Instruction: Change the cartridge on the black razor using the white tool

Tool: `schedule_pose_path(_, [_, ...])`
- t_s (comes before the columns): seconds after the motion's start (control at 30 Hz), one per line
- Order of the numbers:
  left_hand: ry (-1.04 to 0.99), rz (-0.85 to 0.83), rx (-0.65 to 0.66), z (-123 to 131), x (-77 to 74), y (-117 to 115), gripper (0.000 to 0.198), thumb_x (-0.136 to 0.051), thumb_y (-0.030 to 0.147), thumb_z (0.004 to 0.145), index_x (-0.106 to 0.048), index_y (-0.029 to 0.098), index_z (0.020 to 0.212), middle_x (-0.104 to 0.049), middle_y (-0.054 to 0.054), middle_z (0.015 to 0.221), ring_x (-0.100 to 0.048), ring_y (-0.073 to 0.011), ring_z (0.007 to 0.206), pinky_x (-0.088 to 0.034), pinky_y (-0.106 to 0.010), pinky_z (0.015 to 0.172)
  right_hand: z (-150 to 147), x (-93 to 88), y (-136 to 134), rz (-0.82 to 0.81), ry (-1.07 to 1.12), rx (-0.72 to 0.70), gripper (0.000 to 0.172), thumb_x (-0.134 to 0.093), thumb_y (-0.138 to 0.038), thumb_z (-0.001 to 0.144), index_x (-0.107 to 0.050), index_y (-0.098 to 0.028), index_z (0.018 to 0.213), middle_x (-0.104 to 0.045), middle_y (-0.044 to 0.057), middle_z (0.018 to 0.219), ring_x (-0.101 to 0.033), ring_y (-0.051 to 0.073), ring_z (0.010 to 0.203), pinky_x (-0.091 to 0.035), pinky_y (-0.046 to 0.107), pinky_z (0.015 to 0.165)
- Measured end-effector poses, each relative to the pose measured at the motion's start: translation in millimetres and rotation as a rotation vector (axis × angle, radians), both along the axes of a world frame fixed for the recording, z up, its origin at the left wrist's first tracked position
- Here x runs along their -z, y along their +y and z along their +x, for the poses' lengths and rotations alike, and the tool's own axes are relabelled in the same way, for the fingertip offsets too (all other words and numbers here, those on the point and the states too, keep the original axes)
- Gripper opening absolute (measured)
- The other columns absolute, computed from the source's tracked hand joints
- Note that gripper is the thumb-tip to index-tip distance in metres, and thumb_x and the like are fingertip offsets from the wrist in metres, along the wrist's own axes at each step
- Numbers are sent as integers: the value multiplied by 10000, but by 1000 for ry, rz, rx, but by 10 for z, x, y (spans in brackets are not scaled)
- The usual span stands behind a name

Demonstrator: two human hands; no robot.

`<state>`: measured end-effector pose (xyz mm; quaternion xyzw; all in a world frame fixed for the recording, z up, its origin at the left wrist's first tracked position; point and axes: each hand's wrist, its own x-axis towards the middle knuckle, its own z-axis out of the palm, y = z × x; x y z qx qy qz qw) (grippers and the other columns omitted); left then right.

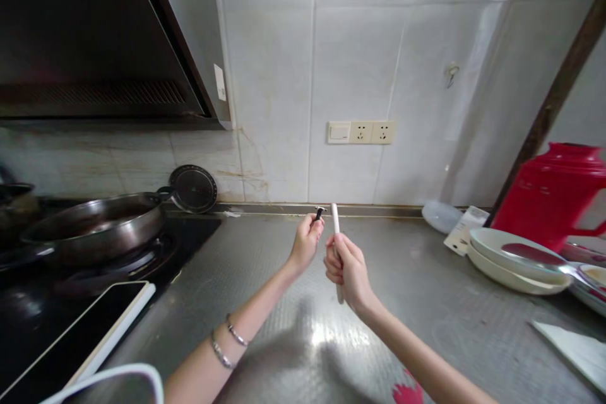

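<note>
My left hand is raised over the steel counter, fingers pinched round a small dark object at its tips; I cannot make out what it is. Two bracelets sit on that forearm. My right hand is closed in a fist around a thin white stick, which stands almost upright and pokes out above and below the fist. The two hands are close together, nearly touching, in the middle of the view.
A dark wok sits on the stove at left, with a round lid leaning on the wall and a tablet in front. At right stand a red jug, stacked white plates and a spoon. Wall sockets are above.
</note>
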<state>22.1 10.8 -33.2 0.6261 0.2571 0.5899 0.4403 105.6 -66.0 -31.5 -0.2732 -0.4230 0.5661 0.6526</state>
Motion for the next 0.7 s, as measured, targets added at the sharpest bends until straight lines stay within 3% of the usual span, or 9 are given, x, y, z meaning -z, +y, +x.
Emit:
schedule_pose_path(0.1, [9, 15, 13, 15, 25, 8, 193, -476, 355, 823, -475, 171, 766, -404, 44, 602, -365, -81, 527, -320, -204, 526, -1, -78, 33, 3, 17, -13, 332, -598, -501, 743, -472, -196, 722, -254, -115, 450, -126, 19, 355, -96, 123, 305])
schedule_pose_path(0.3, [14, -29, -35, 9, 17, 5, 178, -447, 332, 830, -474, 172, 757, -378, 53, 573, -340, -79, 499, -293, -200, 491, -59, 84, -62, -83, 3, -48, 346, -588, -518, 744, -471, -195, 710, -235, -119, 448, -122, 19, 354, -96, 120, 303])
schedule_pose_path(0.5, [21, -13, 9, 28, 30, 0, 189, -477, 347, 816, -472, 168, 754, -401, 47, 592, -367, -81, 524, -323, -202, 524, -15, -72, -3, 0, 28, 11, 350, -588, -517, 747, -457, -195, 709, -248, -119, 449, -123, 14, 345, -103, 125, 305])
schedule_pose_path(0.7, [-3, -54, -42, 22, 4, -28, 176, -498, 343, 800, -510, 170, 771, -401, 50, 580, -355, -83, 510, -303, -197, 498, -66, 111, -70, -77, -44, -41, 368, -576, -540, 745, -461, -194, 702, -238, -118, 447, -125, 19, 355, -102, 125, 307])
